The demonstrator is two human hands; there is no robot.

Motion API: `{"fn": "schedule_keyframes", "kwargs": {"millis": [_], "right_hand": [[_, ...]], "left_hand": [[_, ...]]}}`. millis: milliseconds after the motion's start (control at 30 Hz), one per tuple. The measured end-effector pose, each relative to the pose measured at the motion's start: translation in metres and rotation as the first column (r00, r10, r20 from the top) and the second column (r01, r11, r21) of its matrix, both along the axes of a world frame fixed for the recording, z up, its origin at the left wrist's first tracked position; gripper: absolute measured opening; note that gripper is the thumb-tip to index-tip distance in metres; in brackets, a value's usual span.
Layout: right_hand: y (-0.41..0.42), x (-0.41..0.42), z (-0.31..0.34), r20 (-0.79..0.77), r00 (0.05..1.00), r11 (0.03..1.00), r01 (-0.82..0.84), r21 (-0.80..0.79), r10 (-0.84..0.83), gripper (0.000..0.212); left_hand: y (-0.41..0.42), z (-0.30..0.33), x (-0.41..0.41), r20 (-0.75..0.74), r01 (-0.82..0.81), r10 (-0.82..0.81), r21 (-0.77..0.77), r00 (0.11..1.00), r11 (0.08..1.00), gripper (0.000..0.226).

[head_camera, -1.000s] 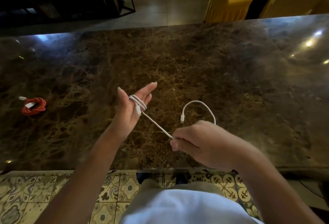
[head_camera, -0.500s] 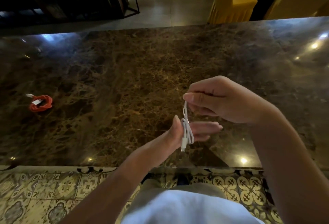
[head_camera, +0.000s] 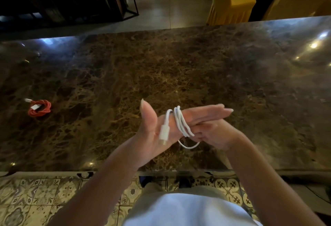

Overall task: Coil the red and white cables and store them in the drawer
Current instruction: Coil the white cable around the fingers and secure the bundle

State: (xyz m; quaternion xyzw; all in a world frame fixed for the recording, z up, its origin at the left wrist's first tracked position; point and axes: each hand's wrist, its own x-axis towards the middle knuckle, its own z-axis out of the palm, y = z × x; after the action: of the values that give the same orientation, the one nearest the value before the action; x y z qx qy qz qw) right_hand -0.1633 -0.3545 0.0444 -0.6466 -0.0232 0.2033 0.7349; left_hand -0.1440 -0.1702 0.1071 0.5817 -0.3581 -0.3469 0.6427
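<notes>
Fingers [head_camera: 202, 113] of our left hand [head_camera: 161, 127] are stretched out straight and pressed together, pointing to the right, with the thumb standing up apart from them. Around these fingers the white cable [head_camera: 180, 123] is wound in several loops, close to where the fingers meet the palm. One white plug [head_camera: 163, 132] of this cable hangs down over the palm. Our right hand [head_camera: 215, 132] is just behind and under the left fingers, touching them. Its fingers are curled and they seem to pinch the loose part of the white cable, which makes a small hanging curve below both hands, but the exact grip is hidden and we cannot tell it surely.

Both hands are above the near edge of the dark marble table [head_camera: 179, 68]. On the left side of this table, well apart from the hands, lies the red cable [head_camera: 40, 108]. It is already coiled in a small ring, with its white plugs at the upper left side of the ring. Beyond the far edge of the table we see a yellow covered chair [head_camera: 232, 1] on the floor.
</notes>
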Motion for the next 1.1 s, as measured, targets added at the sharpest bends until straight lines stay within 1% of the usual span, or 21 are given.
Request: {"fn": "schedule_keyframes", "kwargs": {"millis": [33, 100, 133, 167, 233, 300, 400, 467, 533, 600, 700, 800, 900, 933, 1000, 1033, 1100], "right_hand": [[0.001, -0.002, 0.001, -0.019, 1.0, 0.999, 0.021, -0.025, -0.022, 0.024], [0.012, -0.01, -0.002, -0.009, 0.999, 0.999, 0.033, 0.003, -0.033, 0.039], [0.014, -0.014, 0.001, -0.004, 0.999, 0.999, 0.047, 0.004, -0.047, 0.044], [0.013, -0.015, 0.0, 0.003, 0.998, 0.998, 0.058, 0.009, -0.058, 0.045], [0.012, -0.017, 0.003, 0.017, 0.999, 0.998, 0.052, -0.041, -0.051, 0.047], [0.01, -0.021, 0.005, 0.016, 0.999, 0.993, 0.039, -0.109, -0.037, 0.051], [0.007, -0.026, 0.012, 0.036, 0.998, 0.964, -0.032, -0.265, 0.043, 0.055], [0.008, -0.029, 0.017, 0.082, 0.993, 0.923, -0.045, -0.383, 0.082, 0.05], [0.01, -0.032, 0.024, 0.16, 0.978, 0.867, -0.04, -0.498, 0.137, 0.041], [0.012, -0.034, 0.034, 0.251, 0.946, 0.8, -0.013, -0.601, 0.204, 0.033], [0.009, -0.033, 0.047, 0.334, 0.904, 0.735, 0.034, -0.678, 0.267, 0.025], [0.0, -0.032, 0.057, 0.365, 0.902, 0.722, 0.091, -0.686, 0.233, 0.016], [-0.007, -0.032, 0.061, 0.41, 0.908, 0.782, 0.193, -0.592, 0.085, 0.009], [-0.008, -0.032, 0.063, 0.436, 0.899, 0.799, 0.235, -0.554, 0.038, 0.01], [-0.003, -0.033, 0.067, 0.488, 0.873, 0.8, 0.291, -0.524, 0.002, 0.023], [0.002, -0.033, 0.069, 0.492, 0.87, 0.806, 0.284, -0.52, 0.011, 0.027], [0.014, -0.034, 0.069, 0.481, 0.877, 0.817, 0.259, -0.516, 0.025, 0.026]], "left_hand": [[0.0, -0.001, 0.003, -0.082, 0.066, -0.067, -0.012, 0.994, 0.998, 0.127], [0.002, 0.009, 0.004, -0.167, 0.046, -0.039, 0.036, 0.985, 0.998, 0.127], [0.0, 0.009, 0.004, -0.2, 0.082, -0.073, 0.042, 0.977, 0.996, 0.126], [0.0, 0.006, 0.007, -0.211, 0.079, -0.074, 0.016, 0.975, 0.997, 0.126], [0.005, 0.001, 0.02, -0.158, 0.044, -0.055, -0.072, 0.986, 0.996, 0.128], [0.006, 0.0, 0.027, -0.095, -0.008, 0.001, -0.074, 0.996, 0.997, 0.125], [0.004, -0.009, 0.03, -0.07, -0.078, 0.077, -0.024, 0.995, 0.997, 0.112], [0.004, -0.014, 0.032, -0.067, -0.128, 0.127, -0.009, 0.99, 0.992, 0.104], [0.004, -0.017, 0.035, -0.053, -0.165, 0.166, 0.019, 0.985, 0.986, 0.1], [0.006, -0.02, 0.036, 0.003, -0.177, 0.178, 0.077, 0.984, 0.981, 0.094], [0.011, -0.027, 0.035, 0.143, -0.183, 0.157, 0.193, 0.977, 0.964, 0.08], [0.017, -0.031, 0.036, 0.215, -0.158, 0.101, 0.263, 0.971, 0.952, 0.083], [0.018, -0.033, 0.035, 0.229, -0.146, 0.079, 0.291, 0.97, 0.946, 0.088], [0.016, -0.034, 0.035, 0.222, -0.154, 0.09, 0.289, 0.971, 0.945, 0.091], [0.013, -0.035, 0.034, 0.198, -0.198, 0.148, 0.265, 0.969, 0.944, 0.094], [0.011, -0.035, 0.033, 0.18, -0.227, 0.185, 0.247, 0.966, 0.942, 0.096], [0.008, -0.035, 0.032, 0.147, -0.265, 0.237, 0.221, 0.96, 0.938, 0.1]]}}
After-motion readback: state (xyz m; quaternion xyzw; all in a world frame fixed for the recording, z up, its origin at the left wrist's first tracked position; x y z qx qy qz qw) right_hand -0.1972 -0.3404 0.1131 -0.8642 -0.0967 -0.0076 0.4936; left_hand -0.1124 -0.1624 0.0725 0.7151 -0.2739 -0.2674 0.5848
